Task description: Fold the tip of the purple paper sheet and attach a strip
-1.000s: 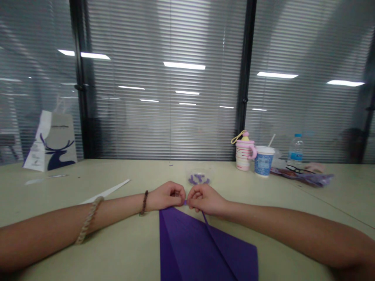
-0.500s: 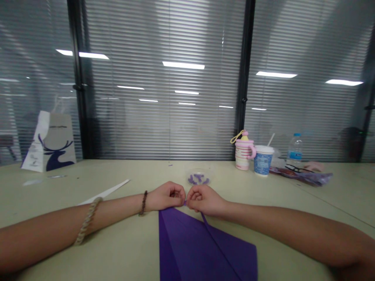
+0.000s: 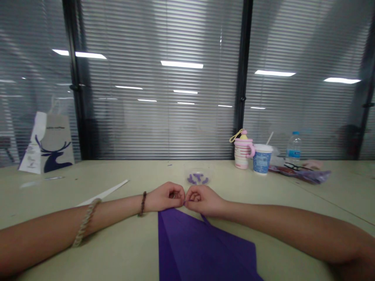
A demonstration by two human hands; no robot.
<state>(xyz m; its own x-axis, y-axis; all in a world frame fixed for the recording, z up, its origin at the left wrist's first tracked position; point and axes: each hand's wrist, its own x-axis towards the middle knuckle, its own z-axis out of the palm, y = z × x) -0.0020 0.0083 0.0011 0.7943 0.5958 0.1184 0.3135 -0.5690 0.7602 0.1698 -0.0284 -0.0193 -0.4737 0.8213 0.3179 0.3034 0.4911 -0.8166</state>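
Observation:
My left hand (image 3: 166, 196) and my right hand (image 3: 205, 200) meet at the fingertips, both closed in a pinch. Between them shows a tiny bit of a narrow purple paper strip (image 3: 206, 221), whose loose tail trails down from under my right hand. A large purple sheet of paper (image 3: 202, 249) with a crease lies below my hands, its top corner close to the left fingers. Just beyond the hands stands a clear shallow dish (image 3: 197, 178) with several small purple pieces in it. My fingers hide most of the pinched part.
A paper bag with a deer print (image 3: 55, 144) stands far left. A white paper strip (image 3: 107, 192) lies behind my left forearm. At the back right are a pink cup (image 3: 241, 152), a blue paper cup (image 3: 261, 160), a water bottle (image 3: 294, 148), glasses and a plastic packet (image 3: 315, 176).
My fingertips have drawn slightly closer, so less of the strip shows between them. The strip's tail stands out less against the sheet. The view has shifted a little.

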